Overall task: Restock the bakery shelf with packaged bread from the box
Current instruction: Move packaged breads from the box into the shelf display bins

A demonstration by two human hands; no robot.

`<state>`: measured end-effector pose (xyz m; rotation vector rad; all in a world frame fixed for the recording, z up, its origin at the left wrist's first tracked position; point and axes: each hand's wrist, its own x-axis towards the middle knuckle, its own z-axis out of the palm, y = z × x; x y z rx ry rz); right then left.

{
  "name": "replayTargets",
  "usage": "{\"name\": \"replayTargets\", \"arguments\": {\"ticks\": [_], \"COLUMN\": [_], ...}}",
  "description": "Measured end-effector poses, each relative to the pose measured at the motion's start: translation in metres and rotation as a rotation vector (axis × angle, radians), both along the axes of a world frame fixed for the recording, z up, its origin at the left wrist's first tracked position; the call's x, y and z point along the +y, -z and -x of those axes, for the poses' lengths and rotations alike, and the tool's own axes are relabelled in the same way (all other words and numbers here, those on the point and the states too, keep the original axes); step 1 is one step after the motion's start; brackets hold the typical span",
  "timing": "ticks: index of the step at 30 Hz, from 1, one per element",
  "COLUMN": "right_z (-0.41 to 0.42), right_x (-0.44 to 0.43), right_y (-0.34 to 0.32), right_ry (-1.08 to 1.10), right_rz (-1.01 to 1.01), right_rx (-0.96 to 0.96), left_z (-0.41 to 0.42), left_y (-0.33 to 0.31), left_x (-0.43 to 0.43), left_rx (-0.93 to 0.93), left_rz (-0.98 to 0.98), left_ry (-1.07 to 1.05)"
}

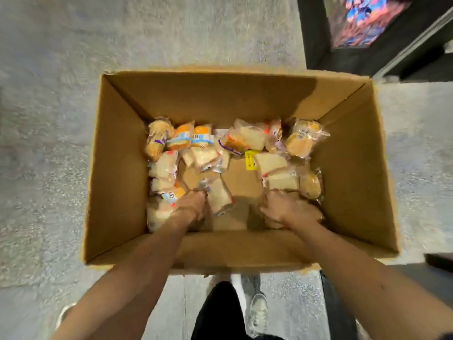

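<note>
Two hands reach into our box (117,168). On our left hand (192,204), fingers (199,196) curl round one bread pack (219,195). Our right hand (290,209) is blurry, so we cannot tell its hold.

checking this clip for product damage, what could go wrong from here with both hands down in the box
The left hand seems to pinch the sliced bread packet by its thin wrapper end; it could tear or slip.
The right hand is blurred beside a second bread packet; a hasty grab may squash soft slices.
The loose packets overlap in the cardboard box; lifting one may drag neighbours.
</note>
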<state>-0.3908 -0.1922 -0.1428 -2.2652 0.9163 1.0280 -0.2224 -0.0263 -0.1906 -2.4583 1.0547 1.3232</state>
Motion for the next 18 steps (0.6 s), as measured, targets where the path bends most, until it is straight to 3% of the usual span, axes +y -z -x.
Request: {"name": "replayTargets", "arguments": {"ticks": [6,10,14,18], "right_z": [-0.001,-0.005,-0.011,-0.004], "right_x": [-0.044,-0.075,-0.084,-0.080], "right_y": [0.086,0.127,0.151,0.152], "right_ry": [0.012,-0.178,-0.230,-0.278], "right_rz": [0.102,0.239,0.201,0.281], "right_rx": [0.076,0.051,0.144,0.123], "left_z": [-0.012,-0.010,-0.005,-0.006], "left_y": [0.078,0.107,0.120,0.125], "left_x": [-0.017,-0.024,-0.027,-0.030], "left_rx": [-0.015,-0.052,-0.160,-0.044], "left_rz": [0.053,0.097,0.136,0.042], "left_ry": [-0.018,-0.013,0.015,-0.084]}}
